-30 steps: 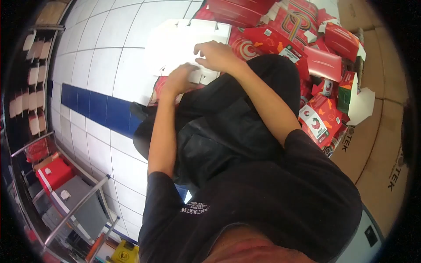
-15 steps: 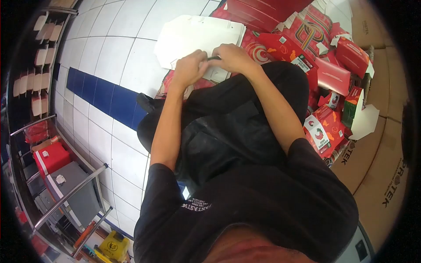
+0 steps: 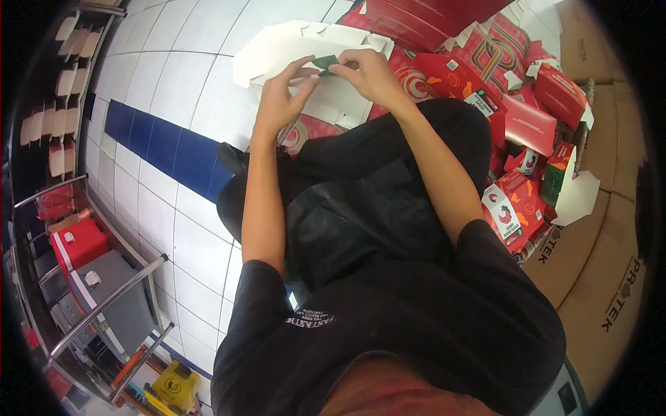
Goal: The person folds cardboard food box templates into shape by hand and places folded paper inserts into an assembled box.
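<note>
A partly folded cardboard box [image 3: 340, 100], white inside, lies in front of my crossed legs. One small flap [image 3: 324, 63] on it shows a dark green outer side. The fingers of my right hand [image 3: 368, 78] are closed on that flap. My left hand [image 3: 279, 100] is at the flap's other side, with thumb and fingers apart; whether a fingertip touches it is hard to tell. A wide white panel [image 3: 260, 55] of the cardboard extends left behind my left hand.
Folded red boxes [image 3: 515, 208] are piled to my right, beside large brown cartons [image 3: 590, 256]. A big red box [image 3: 409, 24] stands at the far side. On the left are a metal-framed rack [image 3: 111, 305] and a yellow object [image 3: 173, 388].
Both hands have moved slightly farther from me and apart. The left fingers have spread, the green flap now shows between the hands, and the box's side walls stand up more.
</note>
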Demonstrator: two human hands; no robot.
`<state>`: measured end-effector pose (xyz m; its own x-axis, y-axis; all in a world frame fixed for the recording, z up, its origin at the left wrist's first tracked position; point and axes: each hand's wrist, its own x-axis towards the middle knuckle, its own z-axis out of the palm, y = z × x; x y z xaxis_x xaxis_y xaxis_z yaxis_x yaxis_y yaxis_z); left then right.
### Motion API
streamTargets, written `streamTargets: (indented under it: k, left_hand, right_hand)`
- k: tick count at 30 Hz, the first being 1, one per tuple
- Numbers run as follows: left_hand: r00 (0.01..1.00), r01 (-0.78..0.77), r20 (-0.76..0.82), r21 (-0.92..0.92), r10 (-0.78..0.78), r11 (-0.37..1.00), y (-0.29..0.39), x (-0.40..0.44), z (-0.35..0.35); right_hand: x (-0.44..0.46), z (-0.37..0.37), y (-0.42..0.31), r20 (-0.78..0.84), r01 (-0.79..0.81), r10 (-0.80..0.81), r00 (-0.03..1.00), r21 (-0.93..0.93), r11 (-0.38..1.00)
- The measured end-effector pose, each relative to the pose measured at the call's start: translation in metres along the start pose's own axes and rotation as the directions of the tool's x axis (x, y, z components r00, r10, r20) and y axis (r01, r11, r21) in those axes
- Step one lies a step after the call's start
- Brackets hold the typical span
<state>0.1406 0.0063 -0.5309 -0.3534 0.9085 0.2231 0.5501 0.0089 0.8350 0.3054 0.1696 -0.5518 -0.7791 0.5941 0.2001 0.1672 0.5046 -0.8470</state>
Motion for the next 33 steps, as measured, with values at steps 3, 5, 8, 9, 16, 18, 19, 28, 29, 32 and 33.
streamTargets:
  k: [3,5,8,9,16,18,19,28,29,32,33]
  left_hand:
    - [0.996,0.076,-0.047,0.022,-0.075,0.997,-0.002,-0.001,-0.008]
    - [0.998,-0.027,-0.048,0.04,0.029,0.999,-0.006,0.0,-0.011]
    - [0.989,0.14,-0.049,-0.05,-0.142,0.989,-0.002,-0.002,-0.012]
    - [0.988,0.141,-0.052,-0.05,-0.144,0.989,-0.005,-0.002,-0.012]
    - [0.99,0.139,-0.036,0.005,-0.139,0.99,-0.016,-0.002,-0.006]
    - [0.996,0.082,-0.042,-0.005,-0.082,0.997,-0.017,-0.002,-0.005]
    - [0.994,0.096,-0.046,-0.013,-0.096,0.995,-0.014,-0.003,-0.006]
    - [0.99,0.005,-0.141,-0.044,-0.012,0.999,-0.007,0.001,0.001]
    - [0.98,0.066,-0.178,-0.115,-0.086,0.991,-0.002,0.0,0.0]
    - [0.971,0.177,-0.14,-0.117,-0.193,0.977,0.008,-0.001,-0.007]
    - [0.971,0.177,-0.142,-0.118,-0.193,0.977,0.008,-0.001,-0.007]
  right_hand:
    - [0.004,-0.006,-0.005,0.025,0.003,-0.007,1.0,0.167,0.986]
    - [0.006,-0.012,-0.003,0.166,-0.07,0.024,0.986,0.279,0.958]
    - [0.005,-0.005,0.001,0.235,-0.217,0.124,0.964,0.428,0.877]
    - [0.005,-0.004,0.003,0.238,-0.217,0.122,0.964,0.428,0.878]
    - [0.007,0.009,0.01,0.1,-0.1,0.071,0.992,0.324,0.941]
    - [0.007,0.008,0.01,0.091,-0.098,0.071,0.993,0.34,0.935]
    - [0.006,0.004,0.006,0.124,-0.163,0.123,0.985,0.396,0.904]
    - [0.006,0.0,-0.004,0.419,-0.589,0.42,0.805,0.647,0.484]
    - [0.006,0.002,-0.004,0.446,-0.61,0.426,0.787,0.669,0.425]
    - [0.007,0.001,-0.008,0.506,-0.653,0.426,0.75,0.669,0.355]
    - [0.007,0.0,-0.006,0.508,-0.655,0.426,0.749,0.667,0.356]
